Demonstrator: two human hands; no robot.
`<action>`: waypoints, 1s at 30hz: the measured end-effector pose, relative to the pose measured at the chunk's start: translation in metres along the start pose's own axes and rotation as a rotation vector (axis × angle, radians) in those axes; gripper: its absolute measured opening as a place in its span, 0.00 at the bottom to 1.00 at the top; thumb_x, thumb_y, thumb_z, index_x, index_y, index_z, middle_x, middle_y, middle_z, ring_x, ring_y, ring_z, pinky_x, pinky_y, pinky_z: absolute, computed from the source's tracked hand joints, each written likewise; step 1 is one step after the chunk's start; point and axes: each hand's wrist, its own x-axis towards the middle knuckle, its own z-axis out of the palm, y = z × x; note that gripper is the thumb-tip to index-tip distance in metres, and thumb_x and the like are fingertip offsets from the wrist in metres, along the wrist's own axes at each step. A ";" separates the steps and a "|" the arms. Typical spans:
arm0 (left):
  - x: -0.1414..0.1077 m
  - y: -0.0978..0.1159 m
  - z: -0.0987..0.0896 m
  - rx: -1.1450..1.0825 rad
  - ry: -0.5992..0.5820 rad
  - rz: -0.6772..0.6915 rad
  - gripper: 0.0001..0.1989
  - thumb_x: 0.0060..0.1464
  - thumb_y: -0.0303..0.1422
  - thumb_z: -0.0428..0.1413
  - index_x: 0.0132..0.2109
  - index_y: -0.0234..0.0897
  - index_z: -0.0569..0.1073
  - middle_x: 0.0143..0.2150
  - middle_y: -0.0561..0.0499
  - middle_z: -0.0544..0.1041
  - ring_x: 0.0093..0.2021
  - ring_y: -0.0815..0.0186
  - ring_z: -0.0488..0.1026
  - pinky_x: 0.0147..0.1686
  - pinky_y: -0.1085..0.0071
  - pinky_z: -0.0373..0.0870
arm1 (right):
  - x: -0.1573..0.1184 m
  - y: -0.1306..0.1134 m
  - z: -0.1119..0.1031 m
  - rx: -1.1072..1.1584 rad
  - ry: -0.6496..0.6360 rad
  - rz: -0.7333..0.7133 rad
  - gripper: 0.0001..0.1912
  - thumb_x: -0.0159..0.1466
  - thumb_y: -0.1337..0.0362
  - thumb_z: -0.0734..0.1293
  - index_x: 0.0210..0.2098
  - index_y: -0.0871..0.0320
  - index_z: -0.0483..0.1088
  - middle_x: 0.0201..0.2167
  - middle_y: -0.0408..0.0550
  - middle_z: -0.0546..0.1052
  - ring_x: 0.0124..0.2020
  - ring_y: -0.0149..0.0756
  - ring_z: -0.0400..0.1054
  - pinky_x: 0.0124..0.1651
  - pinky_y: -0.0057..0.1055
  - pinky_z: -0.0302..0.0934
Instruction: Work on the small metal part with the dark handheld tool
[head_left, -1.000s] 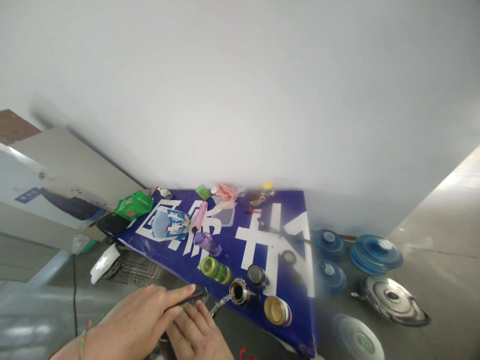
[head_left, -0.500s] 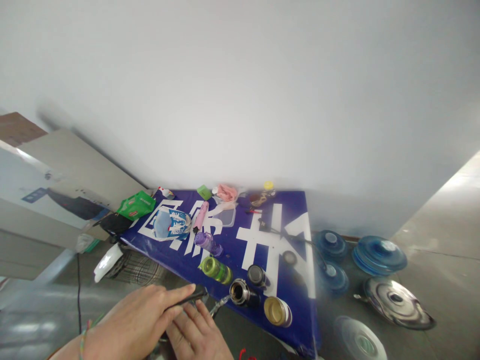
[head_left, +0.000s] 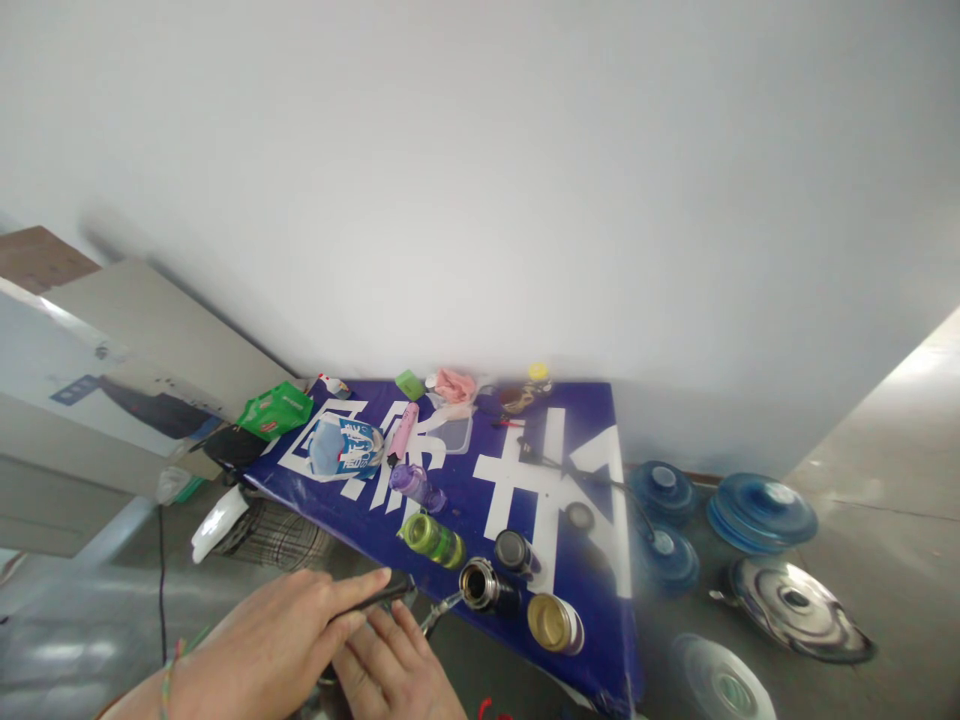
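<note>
Bracelet [head_left: 169, 690] at its wrist, the left hand [head_left: 292, 622] grips a black handle [head_left: 397, 590], the right hand [head_left: 399, 670] lies beside it, its hold hidden from me, and right of both a metal spout [head_left: 439, 612] ends by an open flask [head_left: 487, 590].

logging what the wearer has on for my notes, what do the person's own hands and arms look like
Both the left hand and right hand are ungloved, with no rings visible. A thin, multicoloured band with some green circles the left wrist. No sleeve can be made out for certain; the right wrist is out of view.
</note>
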 end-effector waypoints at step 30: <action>0.000 -0.002 0.009 -0.058 0.024 0.004 0.26 0.64 0.38 0.39 0.65 0.47 0.67 0.61 0.50 0.74 0.58 0.54 0.74 0.61 0.48 0.70 | 0.003 0.003 -0.013 0.033 -0.032 0.009 0.21 0.71 0.56 0.62 0.62 0.52 0.66 0.66 0.37 0.63 0.63 0.35 0.61 0.62 0.37 0.64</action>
